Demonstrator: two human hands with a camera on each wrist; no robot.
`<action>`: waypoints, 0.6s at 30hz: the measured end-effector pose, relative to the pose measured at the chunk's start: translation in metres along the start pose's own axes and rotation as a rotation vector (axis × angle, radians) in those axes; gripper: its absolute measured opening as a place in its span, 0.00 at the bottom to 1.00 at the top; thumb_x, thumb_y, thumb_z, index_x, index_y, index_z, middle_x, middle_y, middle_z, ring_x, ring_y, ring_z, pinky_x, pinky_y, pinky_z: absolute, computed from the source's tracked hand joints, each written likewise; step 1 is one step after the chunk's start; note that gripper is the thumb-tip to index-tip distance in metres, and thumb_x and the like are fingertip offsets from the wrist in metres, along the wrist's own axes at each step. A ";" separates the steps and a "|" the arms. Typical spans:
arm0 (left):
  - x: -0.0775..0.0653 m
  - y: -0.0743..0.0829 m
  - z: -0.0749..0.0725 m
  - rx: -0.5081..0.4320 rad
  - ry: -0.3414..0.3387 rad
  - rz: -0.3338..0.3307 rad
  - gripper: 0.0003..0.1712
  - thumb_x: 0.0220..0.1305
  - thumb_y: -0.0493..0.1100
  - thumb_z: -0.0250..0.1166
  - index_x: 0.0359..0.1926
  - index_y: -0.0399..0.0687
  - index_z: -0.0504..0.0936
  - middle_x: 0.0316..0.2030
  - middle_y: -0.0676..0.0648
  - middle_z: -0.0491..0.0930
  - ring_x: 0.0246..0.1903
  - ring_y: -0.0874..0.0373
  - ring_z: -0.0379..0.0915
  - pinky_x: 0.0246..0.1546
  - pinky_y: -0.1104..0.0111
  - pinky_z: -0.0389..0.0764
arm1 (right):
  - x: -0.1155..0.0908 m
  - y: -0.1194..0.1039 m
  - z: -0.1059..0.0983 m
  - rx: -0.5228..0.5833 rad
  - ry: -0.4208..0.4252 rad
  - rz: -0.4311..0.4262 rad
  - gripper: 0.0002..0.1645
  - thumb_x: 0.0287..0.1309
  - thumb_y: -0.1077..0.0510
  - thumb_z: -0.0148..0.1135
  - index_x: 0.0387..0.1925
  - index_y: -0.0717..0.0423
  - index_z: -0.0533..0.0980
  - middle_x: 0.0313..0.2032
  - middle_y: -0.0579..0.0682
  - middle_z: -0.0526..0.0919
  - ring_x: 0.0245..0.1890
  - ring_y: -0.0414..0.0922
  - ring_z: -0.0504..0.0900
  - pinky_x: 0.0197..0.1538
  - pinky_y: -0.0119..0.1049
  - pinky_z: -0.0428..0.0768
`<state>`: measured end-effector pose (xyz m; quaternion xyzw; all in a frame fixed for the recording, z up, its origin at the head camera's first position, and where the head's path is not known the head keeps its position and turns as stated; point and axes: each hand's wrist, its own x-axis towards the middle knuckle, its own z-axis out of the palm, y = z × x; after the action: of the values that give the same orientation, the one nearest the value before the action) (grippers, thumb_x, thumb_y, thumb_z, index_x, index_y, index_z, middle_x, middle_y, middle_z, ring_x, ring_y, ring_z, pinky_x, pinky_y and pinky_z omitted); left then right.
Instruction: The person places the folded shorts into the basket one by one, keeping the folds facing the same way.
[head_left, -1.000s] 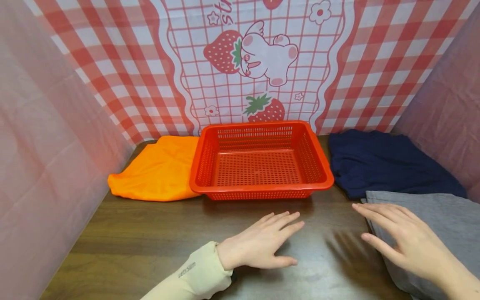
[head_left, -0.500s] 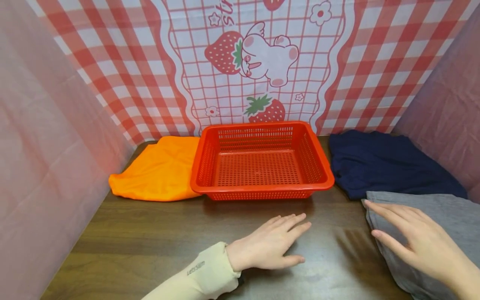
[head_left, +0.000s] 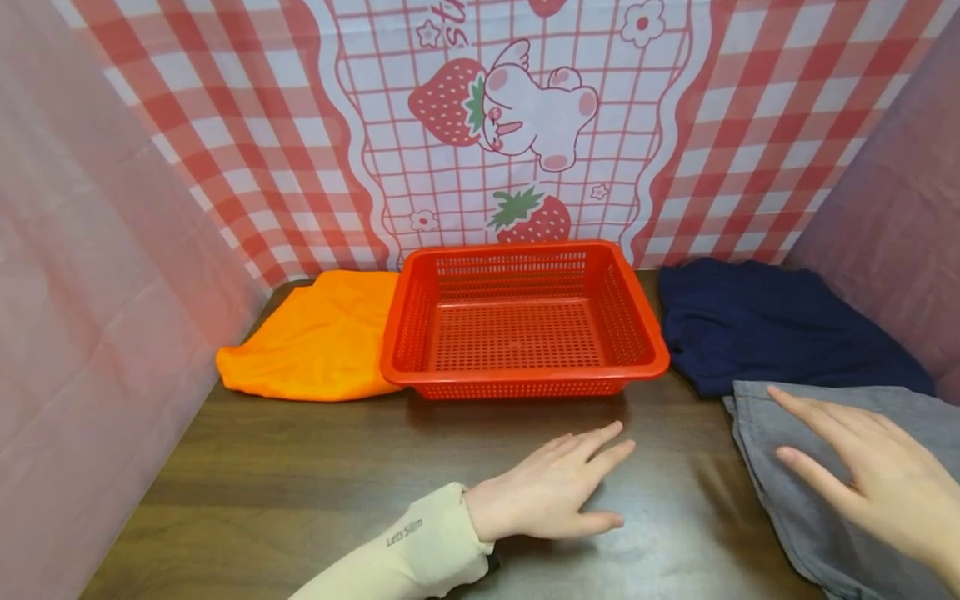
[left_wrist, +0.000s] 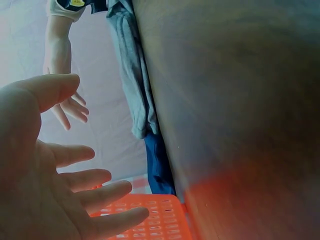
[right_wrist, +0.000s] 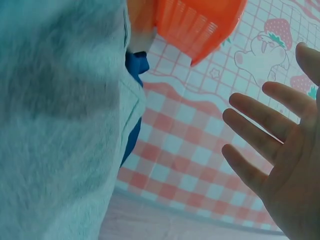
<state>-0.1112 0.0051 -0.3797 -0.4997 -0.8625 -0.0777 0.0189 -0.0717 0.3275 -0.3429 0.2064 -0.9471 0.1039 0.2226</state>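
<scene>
So yeah, the right hand (head_left: 873, 475) has its fingers loosely spread, nothing in it, and hovers over the gray cloth (head_left: 926, 425) along the right edge of the bench (head_left: 262, 492). Left hand (head_left: 543, 496) is just as spread and empty, in front of the red basket (head_left: 525, 377) at mid back edge. Orange cloth (head_left: 322, 337)'s near the back left corner, navy cloth (head_left: 780, 329) back right.

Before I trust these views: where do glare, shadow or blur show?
Head: pale glare on the table, faint shadow beside the right hand; left wrist: table blurred, a red reflection near the basket; right wrist: gray cloth soft, with a dark patch.
</scene>
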 end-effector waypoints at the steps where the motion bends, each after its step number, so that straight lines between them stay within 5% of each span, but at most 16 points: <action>1: 0.001 0.000 0.000 -0.003 -0.001 0.000 0.44 0.60 0.65 0.51 0.70 0.49 0.50 0.70 0.45 0.47 0.65 0.56 0.53 0.61 0.63 0.62 | 0.000 0.001 0.000 -0.007 0.007 -0.001 0.41 0.43 0.52 0.69 0.62 0.48 0.66 0.48 0.57 0.79 0.44 0.52 0.74 0.62 0.40 0.58; 7: 0.008 0.001 0.000 -0.031 -0.020 -0.018 0.43 0.60 0.65 0.49 0.70 0.49 0.51 0.69 0.46 0.49 0.66 0.57 0.51 0.61 0.65 0.62 | 0.000 0.004 -0.002 -0.024 -0.012 0.025 0.41 0.45 0.52 0.68 0.64 0.46 0.64 0.48 0.58 0.79 0.44 0.55 0.75 0.62 0.43 0.58; 13: 0.014 0.006 0.002 -0.091 -0.071 -0.035 0.45 0.59 0.69 0.47 0.70 0.54 0.48 0.70 0.49 0.48 0.66 0.59 0.52 0.59 0.68 0.65 | -0.005 0.016 -0.001 -0.003 0.021 0.013 0.39 0.46 0.53 0.67 0.62 0.46 0.66 0.48 0.59 0.79 0.58 0.36 0.66 0.64 0.18 0.43; 18: 0.019 0.010 0.004 -0.089 -0.081 -0.040 0.44 0.59 0.70 0.46 0.70 0.55 0.48 0.69 0.50 0.48 0.65 0.59 0.52 0.58 0.68 0.65 | -0.010 0.022 -0.001 -0.003 -0.016 0.067 0.40 0.50 0.54 0.65 0.65 0.44 0.61 0.50 0.62 0.76 0.58 0.49 0.68 0.68 0.30 0.46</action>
<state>-0.1115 0.0271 -0.3802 -0.4853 -0.8682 -0.0960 -0.0397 -0.0726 0.3508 -0.3486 0.1752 -0.9554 0.1082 0.2117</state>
